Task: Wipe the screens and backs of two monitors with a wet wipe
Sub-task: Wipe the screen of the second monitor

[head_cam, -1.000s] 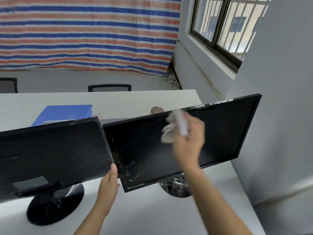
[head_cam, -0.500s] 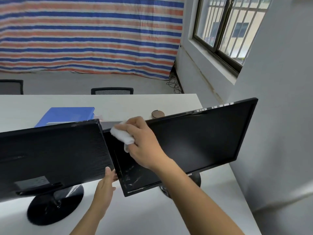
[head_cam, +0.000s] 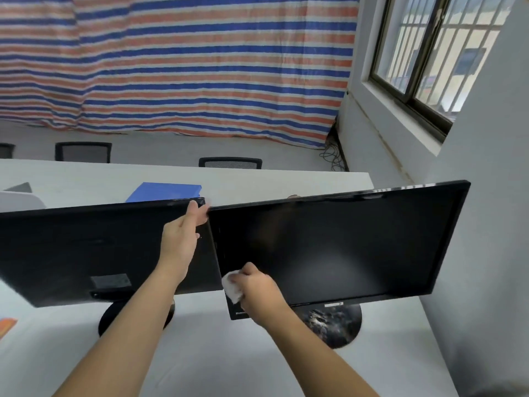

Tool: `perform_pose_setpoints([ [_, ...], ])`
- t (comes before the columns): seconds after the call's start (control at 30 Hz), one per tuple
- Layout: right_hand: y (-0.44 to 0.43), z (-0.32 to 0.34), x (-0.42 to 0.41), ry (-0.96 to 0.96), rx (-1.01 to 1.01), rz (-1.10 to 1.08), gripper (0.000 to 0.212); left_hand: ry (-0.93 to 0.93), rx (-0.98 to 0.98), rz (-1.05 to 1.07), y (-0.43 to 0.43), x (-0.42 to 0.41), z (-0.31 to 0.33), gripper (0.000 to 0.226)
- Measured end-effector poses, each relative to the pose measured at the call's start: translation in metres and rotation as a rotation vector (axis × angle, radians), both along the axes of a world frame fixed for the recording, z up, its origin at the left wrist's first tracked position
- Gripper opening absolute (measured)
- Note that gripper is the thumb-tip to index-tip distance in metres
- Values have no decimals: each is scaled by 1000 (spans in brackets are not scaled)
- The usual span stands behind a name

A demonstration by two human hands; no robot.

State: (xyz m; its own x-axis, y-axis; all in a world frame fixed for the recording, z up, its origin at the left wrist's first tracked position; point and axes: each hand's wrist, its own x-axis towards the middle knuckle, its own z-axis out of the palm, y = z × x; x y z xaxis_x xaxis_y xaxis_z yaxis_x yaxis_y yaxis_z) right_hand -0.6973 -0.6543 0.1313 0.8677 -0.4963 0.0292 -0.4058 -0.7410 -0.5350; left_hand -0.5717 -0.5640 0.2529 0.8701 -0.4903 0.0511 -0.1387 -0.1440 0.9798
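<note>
Wet wipe (head_cam: 232,290), bunched in the grip of the right hand (head_cam: 257,293), presses the right monitor (head_cam: 343,247) bottom-left.

Left monitor (head_cam: 86,247) and right monitor (head_cam: 343,247) (edges meeting) wall off the far table (head_cam: 286,183); near side open.

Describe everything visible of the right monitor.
The right monitor is a flat black panel with a thin glossy bezel, its dark screen facing the camera. It stands tilted on a round black base, mottled with pale marks, on the white table, its left edge beside the left monitor. The right hand presses a white wipe against its lower left corner. The left hand grips the left monitor's top corner, right at the seam.
</note>
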Motion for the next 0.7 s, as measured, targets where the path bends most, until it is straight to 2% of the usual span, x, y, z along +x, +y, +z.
perform_pose_setpoints([
  [0.03, 3, 1, -4, -12, 50, -2, 43, -9, 31, -4, 0, 0, 4, 45],
  [0.1, -1, 14, -14, -163, 147, -69, 42, -43, 94, -27, 1, -1, 12, 41],
  [0.17, -9, 41, -21, -371, 241, -196, 19, -68, 156, -39, 3, -3, 17, 33],
  [0.23, -17, 63, -23, -543, 395, -264, 16, -75, 187, -48, 4, -4, 19, 32],
  [0.3, -18, 77, -23, -617, 538, -271, 14, -55, 173, -61, 4, -3, 21, 41],
  [0.37, -15, 83, -21, -630, 590, -245, 12, -55, 167, -79, 5, -3, 23, 42],
  [0.57, -3, 80, 7, -596, 491, -310, 27, -120, 158, -209, 14, 13, 14, 29],
  [0.7, 1, 83, 26, -562, 245, -339, 37, -158, 144, -326, 15, 32, 9, 28],
])
